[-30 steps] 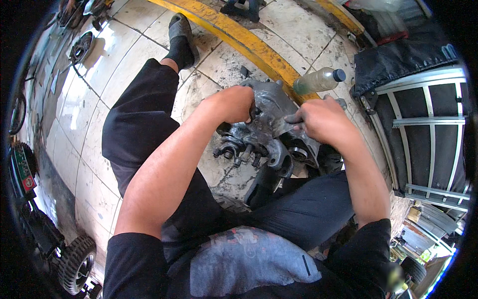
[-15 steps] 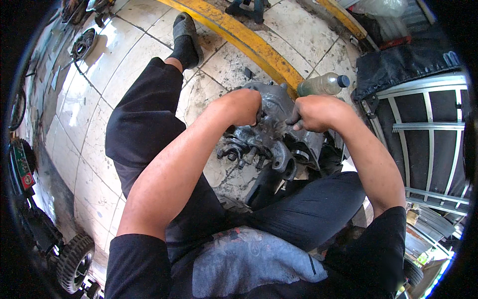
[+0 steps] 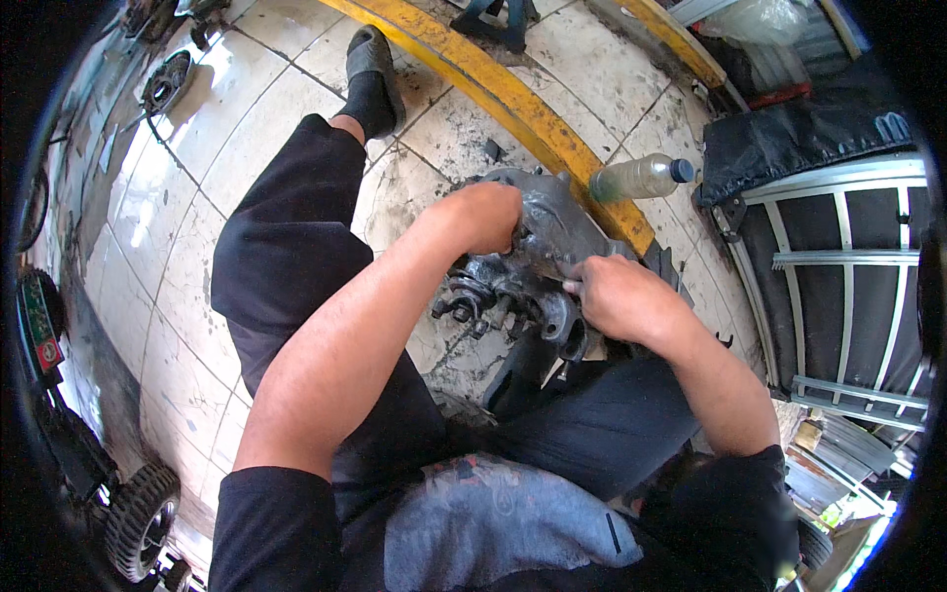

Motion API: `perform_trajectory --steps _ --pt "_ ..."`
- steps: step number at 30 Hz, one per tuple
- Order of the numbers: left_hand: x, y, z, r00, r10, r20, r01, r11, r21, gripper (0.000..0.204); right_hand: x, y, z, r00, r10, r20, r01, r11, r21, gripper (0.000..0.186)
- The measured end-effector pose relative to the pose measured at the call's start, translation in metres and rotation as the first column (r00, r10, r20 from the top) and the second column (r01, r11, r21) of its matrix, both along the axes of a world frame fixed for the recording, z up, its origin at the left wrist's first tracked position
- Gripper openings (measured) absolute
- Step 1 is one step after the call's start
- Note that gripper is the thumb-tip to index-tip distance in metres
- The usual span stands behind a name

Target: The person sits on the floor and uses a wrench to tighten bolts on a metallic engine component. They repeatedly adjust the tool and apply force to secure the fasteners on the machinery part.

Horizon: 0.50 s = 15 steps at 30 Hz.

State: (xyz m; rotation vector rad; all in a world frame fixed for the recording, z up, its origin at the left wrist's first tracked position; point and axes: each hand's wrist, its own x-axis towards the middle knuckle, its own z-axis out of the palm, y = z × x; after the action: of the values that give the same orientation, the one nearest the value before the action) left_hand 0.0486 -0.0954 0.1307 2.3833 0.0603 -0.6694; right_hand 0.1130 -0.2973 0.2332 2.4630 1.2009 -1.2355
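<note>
A greasy dark-grey metal casting, with lugs and stubs along its near side, sits on the floor in front of me between my legs. My left hand is curled closed on its left edge; the fingertips are hidden. At the casting's near right side is my right hand, its fingers pinched together. A thin dark piece seems to stick out from that pinch toward the casting, too small to make out. A clear bottle with a dark cap and murky liquid lies on its side just beyond.
A yellow metal beam curves across behind the casting. My outstretched leg is at the left. A black panel with a metal frame stands at the right. Far left are a loose round part and a knobbly tyre.
My right hand has moved down toward me, from the casting's far right to its near right side, uncovering more of the casting and the beam's end. My left hand stays nearly in place.
</note>
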Motion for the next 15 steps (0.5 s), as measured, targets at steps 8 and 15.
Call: perform_trajectory --steps 8,15 --pt "-0.003 0.003 -0.002 1.0 0.01 0.014 -0.009 0.999 -0.038 0.029 -0.013 -0.019 -0.015 0.982 -0.169 -0.089 0.181 0.972 0.152 0.028" --pt "-0.004 0.005 0.005 0.999 0.032 -0.027 -0.033 0.998 -0.05 0.031 -0.021 -0.024 -0.013 0.952 -0.28 -0.12 0.296 0.944 0.143 0.034"
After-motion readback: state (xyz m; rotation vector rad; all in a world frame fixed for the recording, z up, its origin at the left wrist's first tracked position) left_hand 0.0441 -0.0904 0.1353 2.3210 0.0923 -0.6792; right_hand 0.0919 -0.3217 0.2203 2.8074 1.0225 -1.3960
